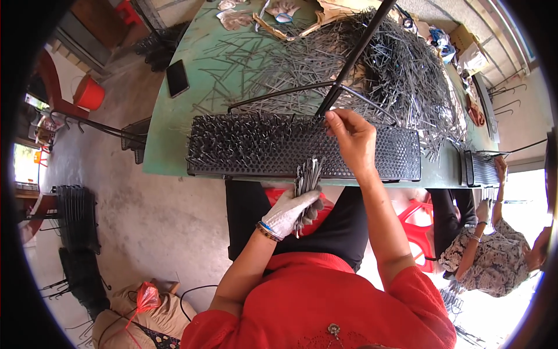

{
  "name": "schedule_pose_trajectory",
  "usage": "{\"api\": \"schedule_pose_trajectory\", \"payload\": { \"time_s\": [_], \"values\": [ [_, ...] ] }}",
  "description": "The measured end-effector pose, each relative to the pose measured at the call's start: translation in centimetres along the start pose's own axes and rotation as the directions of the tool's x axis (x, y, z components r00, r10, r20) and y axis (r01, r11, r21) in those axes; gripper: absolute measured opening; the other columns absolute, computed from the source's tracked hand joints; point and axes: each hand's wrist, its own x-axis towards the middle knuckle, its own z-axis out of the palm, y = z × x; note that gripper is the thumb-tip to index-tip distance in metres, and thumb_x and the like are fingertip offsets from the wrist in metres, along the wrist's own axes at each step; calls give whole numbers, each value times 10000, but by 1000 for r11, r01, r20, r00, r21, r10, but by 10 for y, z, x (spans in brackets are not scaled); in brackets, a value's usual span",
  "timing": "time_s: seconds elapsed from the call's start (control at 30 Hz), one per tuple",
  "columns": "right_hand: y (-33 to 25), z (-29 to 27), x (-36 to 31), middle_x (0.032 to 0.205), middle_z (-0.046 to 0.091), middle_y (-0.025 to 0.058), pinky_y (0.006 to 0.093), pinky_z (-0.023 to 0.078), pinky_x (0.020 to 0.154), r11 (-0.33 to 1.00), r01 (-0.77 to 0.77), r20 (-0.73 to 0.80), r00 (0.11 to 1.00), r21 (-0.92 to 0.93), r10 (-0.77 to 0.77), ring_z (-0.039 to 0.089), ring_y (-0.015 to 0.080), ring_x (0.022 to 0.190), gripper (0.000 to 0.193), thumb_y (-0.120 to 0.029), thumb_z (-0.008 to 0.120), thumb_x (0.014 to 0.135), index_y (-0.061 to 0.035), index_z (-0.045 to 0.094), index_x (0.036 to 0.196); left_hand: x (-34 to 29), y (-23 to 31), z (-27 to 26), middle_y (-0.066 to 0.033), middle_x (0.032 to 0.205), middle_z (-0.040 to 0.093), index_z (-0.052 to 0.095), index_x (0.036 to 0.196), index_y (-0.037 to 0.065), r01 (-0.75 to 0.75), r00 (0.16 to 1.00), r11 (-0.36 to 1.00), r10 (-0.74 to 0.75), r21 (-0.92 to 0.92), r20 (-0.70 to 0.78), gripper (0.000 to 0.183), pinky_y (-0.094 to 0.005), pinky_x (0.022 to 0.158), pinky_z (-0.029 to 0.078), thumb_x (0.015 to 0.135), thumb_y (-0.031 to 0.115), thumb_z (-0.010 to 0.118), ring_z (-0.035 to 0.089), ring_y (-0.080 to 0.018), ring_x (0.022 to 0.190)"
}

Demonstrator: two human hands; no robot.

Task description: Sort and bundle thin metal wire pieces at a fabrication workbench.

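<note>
In front of me on the green table lies a long black perforated metal rack [372,152]. Short dark metal pins [232,139] stick up densely from its left and middle holes, while the holes at its right end show bare. My left hand [289,213], in a white work glove, is closed round a bundle of thin metal pins [308,177] just off the rack's front edge. Above the rack's far edge, my bare right hand [354,138] pinches with thumb and index finger, beside a slanted black bar [360,49]. Whatever sits in that pinch is too small to make out.
A big heap of loose pins [401,64] covers the table's far right. A phone [178,78] lies at the left, gloves [234,19] at the far edge. To the right, another person [494,256] works at a similar rack [487,168]. A red bucket [89,93] stands leftward.
</note>
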Motion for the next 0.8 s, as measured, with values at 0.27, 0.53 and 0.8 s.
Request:
{"api": "schedule_pose_trajectory", "payload": {
  "time_s": [0.27, 0.53, 0.8],
  "values": [
    [11, 17, 1, 809, 680, 110, 272, 506, 658, 835, 412, -3, 896, -365, -444, 637, 161, 688, 119, -67, 696, 854, -8, 689, 958, -1, -1, 4, -40, 768, 665, 620, 1039, 67, -5, 1000, 991, 7, -137, 14, 216, -233, 488, 533, 922, 248, 626, 632, -100, 596],
    [11, 17, -2, 822, 680, 122, 264, 508, 591, 760, 498, 18, 841, -418, -541, 644, 147, 637, 109, -26, 679, 854, 7, 679, 958, -2, 1, 7, -62, 776, 679, 624, 1038, 66, -6, 1000, 979, 10, -205, 20, 196, -264, 510, 558, 925, 226, 622, 650, -128, 590],
    [12, 19, -5, 801, 679, 106, 260, 499, 581, 775, 455, 21, 867, -439, -498, 632, 149, 625, 107, -28, 685, 848, 1, 683, 951, -3, -1, 4, -60, 776, 676, 625, 1046, 64, -28, 999, 981, 30, -190, 10, 191, -265, 510, 555, 924, 211, 619, 654, -137, 608]
  ]
}}
